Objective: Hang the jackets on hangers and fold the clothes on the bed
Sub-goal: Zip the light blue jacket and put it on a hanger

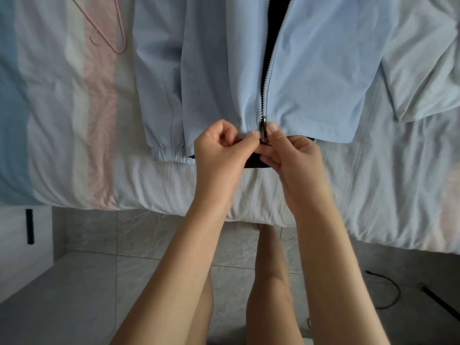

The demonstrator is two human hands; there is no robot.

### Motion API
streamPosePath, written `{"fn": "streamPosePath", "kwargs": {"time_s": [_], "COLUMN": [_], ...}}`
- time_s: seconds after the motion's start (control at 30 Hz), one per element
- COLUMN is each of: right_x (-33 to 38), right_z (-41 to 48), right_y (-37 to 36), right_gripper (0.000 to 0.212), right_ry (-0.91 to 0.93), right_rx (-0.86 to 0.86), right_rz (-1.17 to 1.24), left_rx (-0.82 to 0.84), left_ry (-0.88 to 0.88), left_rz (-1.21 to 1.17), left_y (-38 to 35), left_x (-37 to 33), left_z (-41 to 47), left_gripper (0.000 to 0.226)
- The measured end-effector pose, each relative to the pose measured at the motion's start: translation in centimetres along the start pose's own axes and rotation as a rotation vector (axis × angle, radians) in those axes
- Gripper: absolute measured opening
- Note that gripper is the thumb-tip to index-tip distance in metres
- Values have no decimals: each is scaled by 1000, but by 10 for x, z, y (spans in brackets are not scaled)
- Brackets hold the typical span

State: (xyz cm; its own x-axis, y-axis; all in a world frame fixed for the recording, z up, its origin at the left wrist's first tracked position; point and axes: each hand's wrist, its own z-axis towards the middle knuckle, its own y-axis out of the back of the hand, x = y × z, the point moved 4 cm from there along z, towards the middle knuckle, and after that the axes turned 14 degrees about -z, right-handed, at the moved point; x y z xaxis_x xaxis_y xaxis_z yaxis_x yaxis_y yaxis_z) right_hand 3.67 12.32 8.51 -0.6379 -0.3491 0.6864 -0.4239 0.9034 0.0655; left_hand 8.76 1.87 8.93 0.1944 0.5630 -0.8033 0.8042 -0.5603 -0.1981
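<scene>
Well left of the light blue jacket (323,70), a pink hanger (109,28) lies flat on the striped bed (62,145). The jacket itself is spread front-up on the bed, hem toward the person, its elastic-cuffed sleeve along its left side. At the jacket's hem the left hand (221,155) has its grip clamped on the fabric just left of the zipper's lower end. The dark metal zipper slider (263,128) sits at the very bottom of the jacket's open zipper, the teeth parting above it. The right hand (291,165) touches the left, its grip pinched around the slider and the hem. Right of the jacket lies a pale garment (423,70).
</scene>
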Motion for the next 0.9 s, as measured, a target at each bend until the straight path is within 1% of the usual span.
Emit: {"fn": "streamPosePath", "kwargs": {"time_s": [0.07,0.1,0.13,0.2,0.27,0.3,0.33,0.4,0.5,0.6,0.7,0.8,0.9], "right_x": [3,4,8,21,29,30,30,31,32,39,49,62,82], "right_z": [-6,-10,-16,-26,-29,-28,-25,-17,-12,-18,-37,-63,-88], "right_y": [9,16,23,28,17,11,7,2,-1,-1,-4,-9,-12], "right_gripper": [31,29,29,38,55,55,50,34,13,13,10,9,10], "right_ry": [-3,24,74,278,528,625,692,756,820,809,787,756,748], "right_rx": [60,37,-36,-190,-204,-201,-204,-190,-94,-90,-142,-194,-250], "right_rz": [-355,-556,-729,-961,-1121,-1176,-1190,-1132,-1038,-1016,-996,-937,-871], "left_rx": [-13,-16,-15,-8,10,22,29,30,21,65,83,82,89], "left_ry": [-11,-17,-26,-52,-59,-54,-54,-71,-102,-109,-135,-157,-181], "left_rz": [5,9,25,65,87,96,106,133,184,236,289,275,282], "left_y": [6,8,10,14,13,12,11,13,24,32,36,37,30], "left_x": [-2,-3,-3,-4,-3,-3,-3,-6,-13,-23,-40,-66,-96], "left_z": [0,0,0,0,0,-2,-3,-4,-4,-15,-37,-58,-75], "left_gripper": [46,45,44,43,43,43,42,43,48,51,50,45,47]}}
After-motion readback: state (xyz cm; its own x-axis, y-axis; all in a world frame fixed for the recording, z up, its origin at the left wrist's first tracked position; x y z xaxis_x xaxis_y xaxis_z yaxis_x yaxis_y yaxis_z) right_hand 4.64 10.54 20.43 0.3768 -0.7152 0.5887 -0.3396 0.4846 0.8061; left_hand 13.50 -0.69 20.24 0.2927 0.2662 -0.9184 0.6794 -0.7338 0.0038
